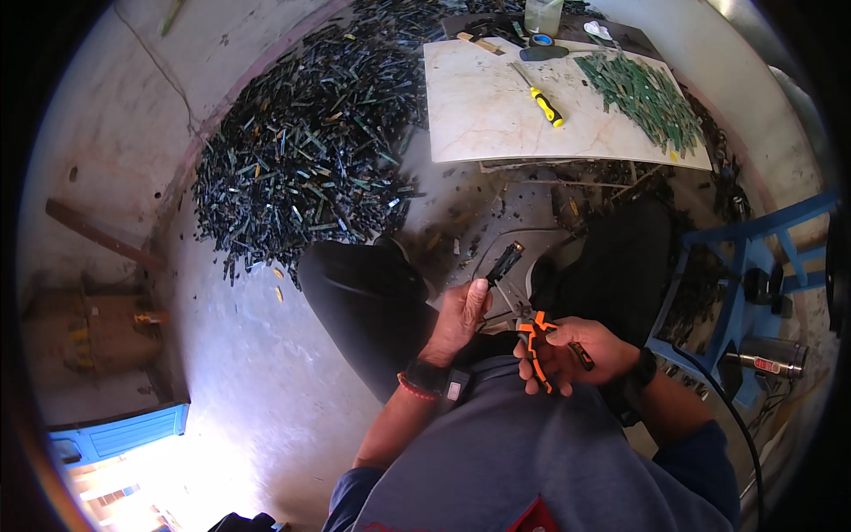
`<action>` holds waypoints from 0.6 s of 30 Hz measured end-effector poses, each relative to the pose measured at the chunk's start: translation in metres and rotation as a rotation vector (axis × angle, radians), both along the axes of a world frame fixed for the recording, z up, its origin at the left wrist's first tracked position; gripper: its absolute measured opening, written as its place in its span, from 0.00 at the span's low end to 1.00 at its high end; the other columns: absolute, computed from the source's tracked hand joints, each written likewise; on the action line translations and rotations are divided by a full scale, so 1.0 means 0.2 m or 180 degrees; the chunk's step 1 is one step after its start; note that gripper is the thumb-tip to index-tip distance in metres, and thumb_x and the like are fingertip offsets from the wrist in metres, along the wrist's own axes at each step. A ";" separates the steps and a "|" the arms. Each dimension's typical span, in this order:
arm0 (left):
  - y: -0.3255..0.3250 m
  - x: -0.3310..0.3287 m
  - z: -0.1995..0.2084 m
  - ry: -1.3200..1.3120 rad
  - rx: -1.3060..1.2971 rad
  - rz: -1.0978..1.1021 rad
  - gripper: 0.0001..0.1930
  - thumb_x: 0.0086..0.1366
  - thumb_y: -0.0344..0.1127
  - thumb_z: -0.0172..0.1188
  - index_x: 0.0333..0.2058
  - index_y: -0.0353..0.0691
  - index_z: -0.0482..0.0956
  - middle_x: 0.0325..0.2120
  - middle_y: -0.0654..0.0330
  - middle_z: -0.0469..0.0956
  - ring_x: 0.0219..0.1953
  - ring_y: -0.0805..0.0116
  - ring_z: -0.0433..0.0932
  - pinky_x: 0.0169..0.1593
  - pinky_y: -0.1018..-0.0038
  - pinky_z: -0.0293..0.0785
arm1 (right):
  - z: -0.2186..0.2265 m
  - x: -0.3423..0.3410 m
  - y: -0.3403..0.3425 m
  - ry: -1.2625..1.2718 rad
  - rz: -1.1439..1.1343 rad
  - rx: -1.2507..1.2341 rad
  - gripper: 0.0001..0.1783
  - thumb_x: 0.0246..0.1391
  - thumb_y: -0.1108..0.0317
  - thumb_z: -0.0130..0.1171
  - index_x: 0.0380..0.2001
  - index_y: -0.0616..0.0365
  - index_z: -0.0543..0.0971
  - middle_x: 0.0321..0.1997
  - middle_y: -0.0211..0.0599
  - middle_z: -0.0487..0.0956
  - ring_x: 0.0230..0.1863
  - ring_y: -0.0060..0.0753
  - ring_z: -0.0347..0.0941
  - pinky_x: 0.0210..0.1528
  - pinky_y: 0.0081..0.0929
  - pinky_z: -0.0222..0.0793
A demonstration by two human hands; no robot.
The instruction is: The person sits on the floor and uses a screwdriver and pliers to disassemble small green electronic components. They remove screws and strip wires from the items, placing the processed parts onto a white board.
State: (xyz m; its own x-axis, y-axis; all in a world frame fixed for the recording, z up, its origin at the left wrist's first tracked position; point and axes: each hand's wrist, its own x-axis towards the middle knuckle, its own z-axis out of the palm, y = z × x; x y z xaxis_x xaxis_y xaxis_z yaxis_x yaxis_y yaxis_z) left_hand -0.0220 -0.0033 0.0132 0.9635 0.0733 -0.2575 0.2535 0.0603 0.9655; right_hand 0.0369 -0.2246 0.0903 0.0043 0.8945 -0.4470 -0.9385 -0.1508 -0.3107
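Note:
My left hand (pixel 461 317) is closed round the lower end of a short, dark, narrow part (pixel 505 263), which points up and away between my knees. It looks like a black casing with a strip inside; its exact kind I cannot make out. Orange-and-black pliers (pixel 534 348) are in my right hand (pixel 596 346), held in front of my belly. Their handles are spread, with my fingers around and between them. The jaws point toward my left hand, a little apart from the dark part.
A large heap of black and green strips (pixel 310 142) covers the floor at the far left. On the low pale board (pixel 470 115) ahead lie a yellow-black screwdriver (pixel 546 106) and a pile of green strips (pixel 647 99). A blue frame (pixel 727 266) and metal flask (pixel 773 357) are right.

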 end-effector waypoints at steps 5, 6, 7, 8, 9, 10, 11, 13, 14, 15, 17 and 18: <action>0.00 -0.01 -0.03 -0.0064 0.0299 -0.0020 0.28 0.71 0.52 0.43 0.19 0.35 0.67 0.14 0.67 0.61 0.20 0.76 0.58 0.24 0.74 0.57 | -0.01 -0.01 0.00 0.0142 -0.0011 0.0048 0.26 0.57 0.54 0.45 0.51 0.65 0.70 0.44 0.49 0.77 0.43 0.45 0.78 0.26 0.25 0.76; 0.00 -0.01 -0.04 -0.0084 0.0334 -0.0007 0.28 0.71 0.52 0.43 0.19 0.35 0.68 0.14 0.66 0.61 0.20 0.75 0.58 0.24 0.74 0.57 | 0.00 -0.01 0.00 0.0164 -0.0007 0.0001 0.26 0.57 0.55 0.44 0.51 0.65 0.70 0.44 0.49 0.77 0.42 0.45 0.78 0.25 0.25 0.76; 0.00 -0.01 -0.05 -0.0100 0.0369 0.0004 0.27 0.71 0.51 0.43 0.20 0.35 0.68 0.14 0.66 0.62 0.20 0.75 0.58 0.25 0.73 0.58 | 0.00 -0.01 -0.01 0.0190 -0.0006 -0.0045 0.26 0.58 0.55 0.44 0.51 0.66 0.70 0.43 0.49 0.77 0.42 0.45 0.78 0.25 0.25 0.75; -0.01 -0.02 -0.05 -0.0116 0.0405 0.0014 0.27 0.71 0.51 0.43 0.20 0.34 0.68 0.14 0.65 0.62 0.20 0.74 0.59 0.25 0.73 0.59 | 0.00 -0.01 -0.01 0.0217 -0.0005 -0.0091 0.26 0.58 0.55 0.43 0.50 0.66 0.70 0.43 0.49 0.77 0.42 0.45 0.78 0.24 0.24 0.75; -0.01 -0.02 -0.05 -0.0161 0.0468 0.0005 0.27 0.71 0.50 0.44 0.20 0.34 0.69 0.14 0.65 0.62 0.20 0.74 0.59 0.25 0.73 0.59 | 0.00 -0.01 -0.01 0.0199 -0.0005 -0.0127 0.27 0.58 0.55 0.42 0.50 0.67 0.70 0.43 0.49 0.77 0.42 0.45 0.78 0.24 0.24 0.75; -0.01 -0.01 -0.05 -0.0209 0.0524 -0.0006 0.27 0.71 0.50 0.44 0.20 0.34 0.69 0.14 0.65 0.63 0.20 0.74 0.59 0.26 0.73 0.59 | 0.00 -0.01 -0.02 0.0179 -0.0007 -0.0169 0.27 0.58 0.55 0.41 0.50 0.67 0.70 0.42 0.49 0.78 0.41 0.45 0.78 0.23 0.24 0.75; -0.01 -0.01 -0.05 -0.0257 0.0580 -0.0016 0.26 0.71 0.50 0.44 0.21 0.33 0.69 0.15 0.64 0.63 0.20 0.73 0.60 0.26 0.73 0.60 | 0.00 0.00 -0.02 0.0159 -0.0009 -0.0210 0.27 0.58 0.55 0.40 0.50 0.67 0.70 0.42 0.49 0.78 0.41 0.45 0.79 0.23 0.24 0.75; -0.01 -0.01 -0.04 -0.0315 0.0657 -0.0093 0.26 0.71 0.49 0.45 0.21 0.33 0.70 0.14 0.64 0.64 0.20 0.73 0.60 0.25 0.73 0.59 | -0.04 0.02 -0.05 0.0280 0.0133 -0.0107 0.26 0.59 0.56 0.40 0.51 0.65 0.69 0.43 0.47 0.77 0.42 0.43 0.78 0.26 0.24 0.74; -0.01 0.00 -0.03 -0.0342 0.0695 -0.0130 0.26 0.71 0.49 0.45 0.21 0.33 0.70 0.14 0.64 0.64 0.20 0.73 0.60 0.25 0.73 0.59 | -0.06 0.02 -0.06 0.0342 0.0206 -0.0055 0.25 0.59 0.56 0.39 0.52 0.64 0.68 0.44 0.46 0.77 0.42 0.42 0.77 0.27 0.24 0.73; -0.01 -0.01 -0.05 -0.0262 0.0588 -0.0193 0.26 0.71 0.49 0.45 0.21 0.34 0.70 0.14 0.64 0.64 0.19 0.74 0.60 0.25 0.74 0.59 | -0.08 0.02 -0.07 0.0385 0.0214 -0.0046 0.25 0.59 0.56 0.39 0.52 0.64 0.68 0.44 0.47 0.77 0.42 0.43 0.78 0.27 0.24 0.73; 0.00 -0.01 -0.06 -0.0121 0.0383 -0.0310 0.25 0.71 0.49 0.45 0.22 0.34 0.71 0.15 0.65 0.64 0.19 0.75 0.60 0.24 0.75 0.58 | -0.09 0.02 -0.08 0.0450 0.0237 -0.0020 0.26 0.60 0.56 0.39 0.52 0.65 0.68 0.45 0.48 0.77 0.42 0.44 0.78 0.27 0.25 0.73; 0.00 -0.01 -0.05 -0.0043 0.0265 -0.0357 0.25 0.71 0.49 0.45 0.22 0.35 0.71 0.15 0.65 0.64 0.19 0.76 0.60 0.24 0.76 0.58 | -0.10 0.02 -0.08 0.0447 0.0269 -0.0002 0.26 0.60 0.56 0.38 0.52 0.65 0.68 0.45 0.48 0.77 0.43 0.44 0.78 0.27 0.25 0.73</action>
State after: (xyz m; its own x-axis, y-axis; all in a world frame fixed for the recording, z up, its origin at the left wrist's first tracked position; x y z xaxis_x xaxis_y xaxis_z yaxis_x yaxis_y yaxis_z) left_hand -0.0236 -0.0037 0.0036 0.9702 -0.0147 -0.2419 0.2409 -0.0481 0.9694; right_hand 0.0411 -0.2408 0.0712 -0.1337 0.8888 -0.4384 -0.9566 -0.2313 -0.1772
